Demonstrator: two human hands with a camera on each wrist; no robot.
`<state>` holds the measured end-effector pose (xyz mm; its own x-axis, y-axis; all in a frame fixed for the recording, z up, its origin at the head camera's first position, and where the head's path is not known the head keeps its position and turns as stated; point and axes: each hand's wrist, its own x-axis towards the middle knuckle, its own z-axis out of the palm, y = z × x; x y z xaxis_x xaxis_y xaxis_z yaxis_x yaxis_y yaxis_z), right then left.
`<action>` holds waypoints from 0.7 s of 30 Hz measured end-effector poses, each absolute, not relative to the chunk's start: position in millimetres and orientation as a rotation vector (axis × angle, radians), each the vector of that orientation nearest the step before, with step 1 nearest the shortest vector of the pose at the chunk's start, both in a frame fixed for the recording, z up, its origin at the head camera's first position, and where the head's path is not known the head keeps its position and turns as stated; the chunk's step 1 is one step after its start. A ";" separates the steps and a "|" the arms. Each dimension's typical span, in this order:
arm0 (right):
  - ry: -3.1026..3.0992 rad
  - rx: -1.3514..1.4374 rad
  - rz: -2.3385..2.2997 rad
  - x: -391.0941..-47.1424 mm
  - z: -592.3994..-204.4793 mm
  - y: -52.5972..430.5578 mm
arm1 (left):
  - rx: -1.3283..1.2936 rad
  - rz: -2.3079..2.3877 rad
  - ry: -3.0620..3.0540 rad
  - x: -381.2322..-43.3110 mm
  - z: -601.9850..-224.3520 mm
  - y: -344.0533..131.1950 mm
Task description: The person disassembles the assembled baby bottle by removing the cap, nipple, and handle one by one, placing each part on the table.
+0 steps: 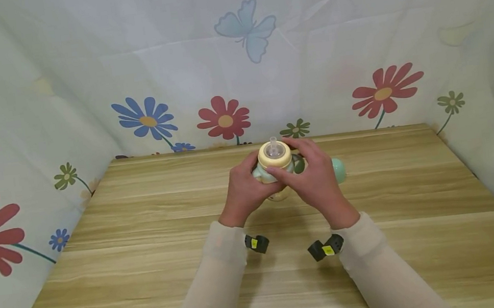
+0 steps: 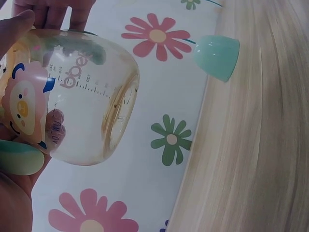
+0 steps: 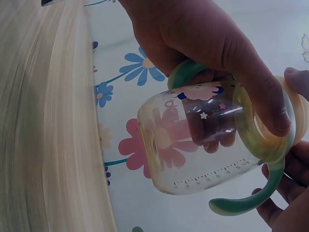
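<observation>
A clear baby bottle (image 2: 91, 96) with a printed animal face, a pale yellow collar (image 1: 275, 154) and a spout on top is held in both hands. My left hand (image 1: 244, 187) grips it from the left, thumb across its front just below the collar and fingers behind the clear body. My right hand (image 1: 311, 172) holds the collar from the right. A green handle (image 3: 246, 202) sticks out below the collar by the right hand's fingers. In the head view the bottle's lower part is mostly hidden by the hands.
A mint green cap (image 2: 217, 57) rests on the wooden table (image 1: 145, 228) just right of the bottle, partly behind the right hand in the head view. A white flowered curtain (image 1: 310, 64) hangs behind the table's far edge and along its sides.
</observation>
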<state>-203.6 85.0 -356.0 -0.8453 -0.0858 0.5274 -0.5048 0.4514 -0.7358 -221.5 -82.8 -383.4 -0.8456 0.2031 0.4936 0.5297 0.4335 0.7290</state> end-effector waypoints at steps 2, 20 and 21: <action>-2.299 0.498 1.382 -203.6 -355.4 85.6 | -0.634 -1.388 -2.359 -221.5 -383.2 -83.1; -2.308 0.615 1.457 -204.1 -354.7 93.5 | -0.706 -1.479 -2.379 -220.8 -379.8 -83.7; -2.307 0.621 1.459 -203.9 -354.4 93.8 | -0.709 -1.477 -2.382 -220.5 -379.4 -83.8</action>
<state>-203.9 93.8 -354.4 -0.8467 -0.1800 0.5007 -0.5295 0.3768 -0.7600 -220.5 -83.8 -379.4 -0.8506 0.2709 0.4507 0.5242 0.3676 0.7682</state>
